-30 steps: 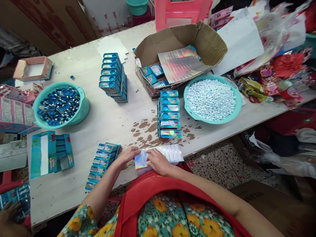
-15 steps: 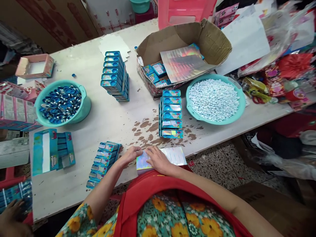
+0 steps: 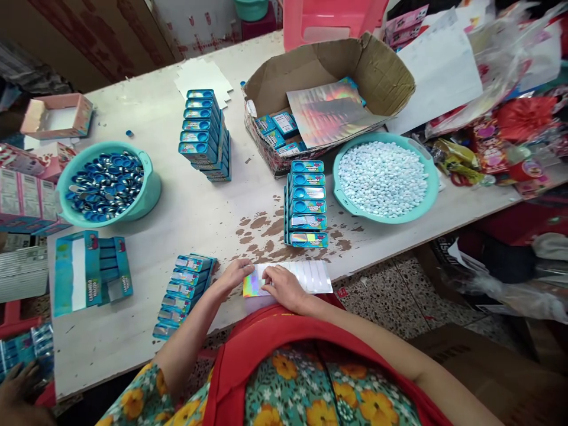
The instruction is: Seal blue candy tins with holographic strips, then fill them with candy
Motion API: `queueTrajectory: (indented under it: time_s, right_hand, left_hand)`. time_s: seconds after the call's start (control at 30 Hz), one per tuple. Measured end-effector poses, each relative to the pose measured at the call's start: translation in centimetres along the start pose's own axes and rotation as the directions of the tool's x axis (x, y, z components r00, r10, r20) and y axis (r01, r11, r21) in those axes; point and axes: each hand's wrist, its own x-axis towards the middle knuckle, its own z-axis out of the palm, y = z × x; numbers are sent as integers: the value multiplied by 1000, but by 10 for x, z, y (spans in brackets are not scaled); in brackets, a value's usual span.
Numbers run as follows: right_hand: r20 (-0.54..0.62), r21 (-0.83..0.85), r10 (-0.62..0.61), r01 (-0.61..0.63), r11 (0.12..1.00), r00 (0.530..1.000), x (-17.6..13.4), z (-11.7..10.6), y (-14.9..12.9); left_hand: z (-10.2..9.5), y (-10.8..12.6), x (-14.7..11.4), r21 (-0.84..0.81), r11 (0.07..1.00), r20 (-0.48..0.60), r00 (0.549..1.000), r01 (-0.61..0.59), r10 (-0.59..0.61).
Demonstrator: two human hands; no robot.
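Head view | left hand (image 3: 235, 276) and right hand (image 3: 284, 288) touched shiny sheet (image 3: 313, 276) beneath; pinching could not be told | basin (image 3: 385, 218) beyond right hand held white pieces (image 3: 381, 177); tub (image 3: 151, 192) beyond left hand, blue pieces (image 3: 106, 184)

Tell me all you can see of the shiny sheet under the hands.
The shiny sheet is long, thin-looking and silvery, with a rainbow sheen at its left end and pale strips across its right part. It lies at the near edge of the table, lengthwise left to right. The left hand touches its far left corner; the right hand covers part of its middle. Its exact material can't be told.
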Motion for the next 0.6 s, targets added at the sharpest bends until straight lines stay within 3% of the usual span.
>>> queueTrajectory:
  time_s: [0.13,0.23,0.33,0.4,0.43,0.5,0.6]
  right_hand:
    - [-68,66,-14,19,998,998,2,-9,-5]
    - [-129,159,-30,51,986,991,-2,-30,-19]
    - [-244,310,27,51,949,969,-8,-64,-36]
    - [-311,403,99,36,915,945,-11,-87,-46]
    - [-335,438,133,29,899,933,-12,-96,-49]
    - [-366,484,182,19,875,913,-14,-112,-53]
    - [-430,503,244,6,864,870,-13,-124,-51]
  left_hand:
    - [1,-5,5,61,998,-13,1000,-17,17]
    - [1,-3,6,186,982,-40,999,-11,18]
    - [-1,20,-6,235,970,-246,961,-69,128]
    - [-2,47,-19,128,965,-335,906,-227,257]
    - [-1,62,-26,52,950,-311,898,-309,310]
    - [2,89,-36,-93,918,-155,917,-385,368]
    - [7,114,-37,-233,911,2,936,-341,351]
